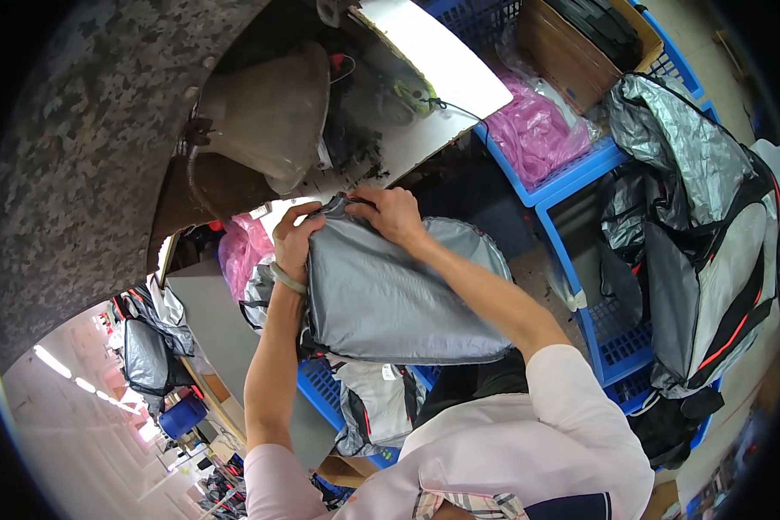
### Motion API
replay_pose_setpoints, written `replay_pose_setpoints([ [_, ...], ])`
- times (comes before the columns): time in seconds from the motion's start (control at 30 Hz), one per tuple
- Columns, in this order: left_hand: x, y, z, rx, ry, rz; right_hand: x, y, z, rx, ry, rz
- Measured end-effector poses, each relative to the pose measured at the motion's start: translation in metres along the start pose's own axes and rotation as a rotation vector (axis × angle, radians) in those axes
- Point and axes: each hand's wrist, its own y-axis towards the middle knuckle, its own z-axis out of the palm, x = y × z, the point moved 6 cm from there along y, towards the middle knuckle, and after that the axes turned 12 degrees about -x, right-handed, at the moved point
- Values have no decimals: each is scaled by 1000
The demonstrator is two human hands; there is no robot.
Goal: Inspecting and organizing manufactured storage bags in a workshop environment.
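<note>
Fingers of your left hand close on the dark-trimmed upper edge of a silver-grey fabric piece, near its upper-left corner. Your right hand grips the same edge just beside it, thumb and fingers bent in. Fabric piece hangs between your forearms, in front of your torso, upper edge near a white tabletop; cannot tell whether they touch. Pale band on your left wrist. To your right: blue crate holding pink plastic; near it, silver-and-black bags draped over a second blue crate.
</note>
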Motion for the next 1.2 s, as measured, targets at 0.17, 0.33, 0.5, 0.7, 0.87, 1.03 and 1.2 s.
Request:
replay_pose_setpoints([
  [0.17, 17, 31, -6, -141, 125, 71, -4, -2, 8, -101, 9, 78],
  [0.33, 22, 57, 1, -67, 33, 92, -10, 13, 11, -142, -14, 78],
  [0.5, 18, 75, -1, -87, 78, 133, -11, 24, 14, -96, 7, 103],
  [0.7, 26, 85, 3, -47, 14, 89, -21, 32, 14, -81, -8, 104],
  [0.87, 43, 102, -7, 8, -69, 79, -22, 33, 20, -27, 15, 125],
  [1.03, 73, 136, -30, -32, 10, 16, -19, 41, 25, 4, 27, 149],
  [1.2, 42, 113, 17, -51, 234, 87, -38, 51, 1, -15, -37, 157],
])
